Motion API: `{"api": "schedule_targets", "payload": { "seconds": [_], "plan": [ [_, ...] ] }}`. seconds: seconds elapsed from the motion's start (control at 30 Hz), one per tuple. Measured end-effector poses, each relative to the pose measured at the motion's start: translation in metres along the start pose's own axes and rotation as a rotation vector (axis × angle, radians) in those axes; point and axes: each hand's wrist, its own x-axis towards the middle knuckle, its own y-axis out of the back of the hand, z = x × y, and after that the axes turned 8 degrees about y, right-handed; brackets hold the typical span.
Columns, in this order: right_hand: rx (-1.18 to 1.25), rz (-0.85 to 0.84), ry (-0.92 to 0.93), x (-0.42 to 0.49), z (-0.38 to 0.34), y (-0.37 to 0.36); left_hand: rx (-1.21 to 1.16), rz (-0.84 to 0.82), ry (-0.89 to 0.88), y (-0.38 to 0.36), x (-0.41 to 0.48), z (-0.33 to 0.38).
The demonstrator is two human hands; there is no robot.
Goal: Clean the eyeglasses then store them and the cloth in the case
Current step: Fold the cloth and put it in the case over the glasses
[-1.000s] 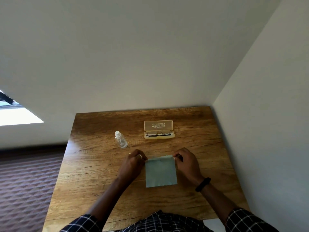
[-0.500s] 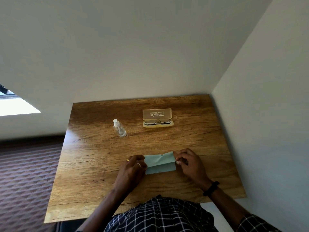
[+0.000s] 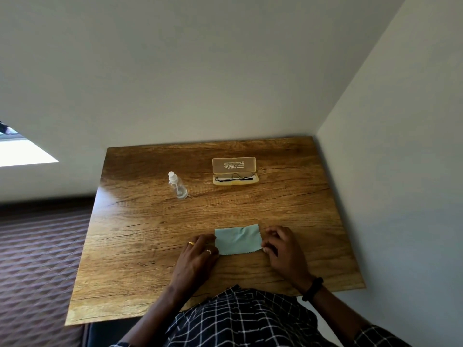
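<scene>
A pale green cloth [image 3: 237, 238] lies folded in half on the wooden table [image 3: 150, 221], a flat rectangle with a zigzag near edge. My left hand [image 3: 198, 256] pinches its left near corner; my right hand [image 3: 281, 246] pinches its right near corner. Far across the table a yellowish translucent case [image 3: 234, 166] stands open, lid tilted up. The eyeglasses [image 3: 234, 177] lie folded inside its lower half.
A small clear spray bottle [image 3: 177, 185] stands upright to the left of the case. White walls close the table at the back and right. The left table edge drops to a patterned floor [image 3: 37, 259].
Both hands folded the cloth's far edge toward me, turning the flat square into a half-size rectangle. The camera tilted, shifting the table in view.
</scene>
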Motion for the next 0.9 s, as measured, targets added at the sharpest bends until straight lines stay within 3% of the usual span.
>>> {"api": "schedule_targets", "payload": {
  "seconds": [0.3,0.43,0.57,0.9],
  "plan": [
    [-0.039,0.025,-0.002,-0.002,-0.002,-0.003,-0.005,-0.003,0.022,0.003,-0.003,-0.003],
    [-0.040,-0.006,0.033,0.000,-0.003,0.004,-0.084,0.047,0.152,0.005,0.003,0.000],
    [0.037,0.057,-0.063,0.023,-0.003,0.009,-0.123,0.062,0.274,0.007,0.030,0.003],
    [-0.113,-0.173,-0.018,0.072,0.001,0.007,0.025,-0.060,0.206,0.003,0.067,0.001]
  ]
}}
